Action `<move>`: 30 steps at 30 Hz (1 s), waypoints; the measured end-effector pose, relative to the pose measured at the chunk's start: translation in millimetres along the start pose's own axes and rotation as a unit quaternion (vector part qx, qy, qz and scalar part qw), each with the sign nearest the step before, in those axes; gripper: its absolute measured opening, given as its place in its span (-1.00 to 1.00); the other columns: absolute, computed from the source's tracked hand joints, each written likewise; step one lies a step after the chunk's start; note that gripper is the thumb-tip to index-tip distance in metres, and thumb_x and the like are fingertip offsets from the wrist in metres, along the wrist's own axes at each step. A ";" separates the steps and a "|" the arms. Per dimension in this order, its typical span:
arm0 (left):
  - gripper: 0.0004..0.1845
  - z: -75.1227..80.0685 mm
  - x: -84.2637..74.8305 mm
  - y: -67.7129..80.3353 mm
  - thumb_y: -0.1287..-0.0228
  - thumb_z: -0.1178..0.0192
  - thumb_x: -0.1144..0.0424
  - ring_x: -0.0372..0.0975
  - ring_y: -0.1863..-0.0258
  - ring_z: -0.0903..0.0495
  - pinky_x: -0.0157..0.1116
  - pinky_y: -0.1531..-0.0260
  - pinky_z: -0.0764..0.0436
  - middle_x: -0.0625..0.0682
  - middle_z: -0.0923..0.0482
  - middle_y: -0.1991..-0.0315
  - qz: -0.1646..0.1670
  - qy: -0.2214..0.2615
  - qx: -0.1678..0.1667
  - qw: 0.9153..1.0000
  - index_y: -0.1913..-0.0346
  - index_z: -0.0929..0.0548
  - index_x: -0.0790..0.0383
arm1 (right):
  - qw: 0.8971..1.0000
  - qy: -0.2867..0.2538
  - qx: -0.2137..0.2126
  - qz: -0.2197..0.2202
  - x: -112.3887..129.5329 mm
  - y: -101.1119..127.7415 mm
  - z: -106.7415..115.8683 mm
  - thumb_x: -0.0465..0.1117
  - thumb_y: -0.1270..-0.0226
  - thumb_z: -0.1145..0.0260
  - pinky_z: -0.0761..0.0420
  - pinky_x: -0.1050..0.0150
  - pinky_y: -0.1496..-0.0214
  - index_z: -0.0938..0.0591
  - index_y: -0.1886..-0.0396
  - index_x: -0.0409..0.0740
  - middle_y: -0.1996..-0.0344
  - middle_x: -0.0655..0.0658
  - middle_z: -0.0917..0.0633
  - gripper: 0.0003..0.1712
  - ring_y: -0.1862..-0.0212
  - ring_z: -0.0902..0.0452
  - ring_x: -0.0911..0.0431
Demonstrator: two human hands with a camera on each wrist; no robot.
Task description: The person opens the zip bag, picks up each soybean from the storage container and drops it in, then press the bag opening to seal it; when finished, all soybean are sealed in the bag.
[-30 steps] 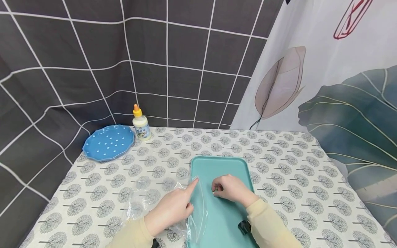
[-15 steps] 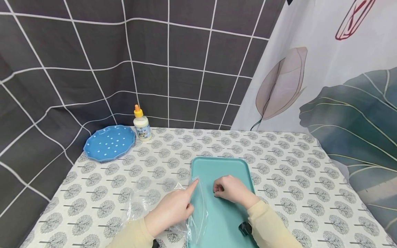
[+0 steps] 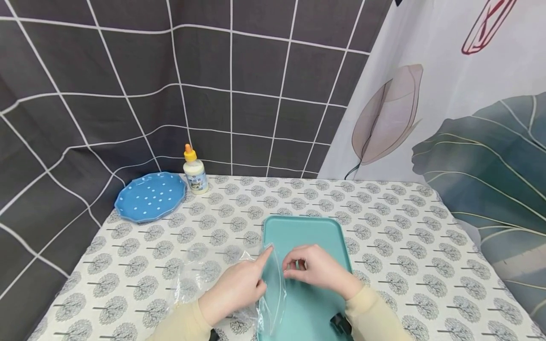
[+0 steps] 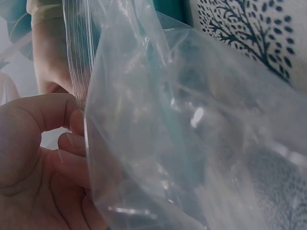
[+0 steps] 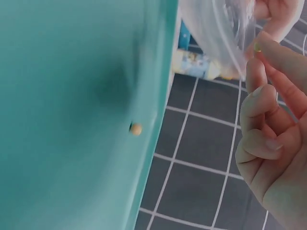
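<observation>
My left hand (image 3: 236, 284) pinches the mouth of a clear zip bag (image 3: 200, 267), whose zip edge lies over the left side of a teal tray (image 3: 307, 229). The bag (image 4: 192, 120) hangs open-sided and wrinkled beside the curled fingers in the left wrist view. Just right of the bag's mouth, my right hand (image 3: 320, 267) is above the tray. Between its thumb and forefinger it pinches a tiny yellow-green round piece (image 5: 257, 47), too small to name. A small tan ball (image 5: 136, 129) lies on the tray near its edge; the head view does not show it.
A blue dotted plate (image 3: 151, 196) and a white glue bottle (image 3: 196, 176) with a yellow cap stand at the back left. A tree-print cloth (image 3: 384, 208) covers the table. Dark grid fabric (image 3: 256, 113) hangs behind.
My right hand has shifted left to beside the bag's mouth, its fingers now more extended. The left hand and the bag have stayed put.
</observation>
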State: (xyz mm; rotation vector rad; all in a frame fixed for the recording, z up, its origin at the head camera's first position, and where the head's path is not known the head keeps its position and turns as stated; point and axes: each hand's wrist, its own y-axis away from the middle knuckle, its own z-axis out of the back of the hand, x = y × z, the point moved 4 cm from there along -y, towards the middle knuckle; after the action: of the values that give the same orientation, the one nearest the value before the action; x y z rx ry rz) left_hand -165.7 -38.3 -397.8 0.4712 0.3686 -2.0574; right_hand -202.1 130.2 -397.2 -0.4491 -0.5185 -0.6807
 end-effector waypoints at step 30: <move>-0.20 0.2 -3.5 0.9 -0.01 -0.15 0.36 -0.39 0.78 -0.19 -0.44 0.75 -0.27 -0.18 -0.20 0.76 0.001 0.000 0.002 1.000 -0.41 -0.20 0.34 | 0.986 0.075 -0.042 -0.144 -34.3 8.3 -1.2 -0.21 -0.04 -0.45 -0.39 0.44 0.53 -0.67 0.48 0.05 0.64 0.22 -0.51 -0.91 0.59 -0.31 0.38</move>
State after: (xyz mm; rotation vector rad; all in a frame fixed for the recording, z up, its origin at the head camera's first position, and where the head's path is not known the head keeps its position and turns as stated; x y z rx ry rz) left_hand -163.4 -36.3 -396.0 0.4731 0.3630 -2.0558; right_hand -218.8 151.5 -420.0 -0.4012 -0.4175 -1.0083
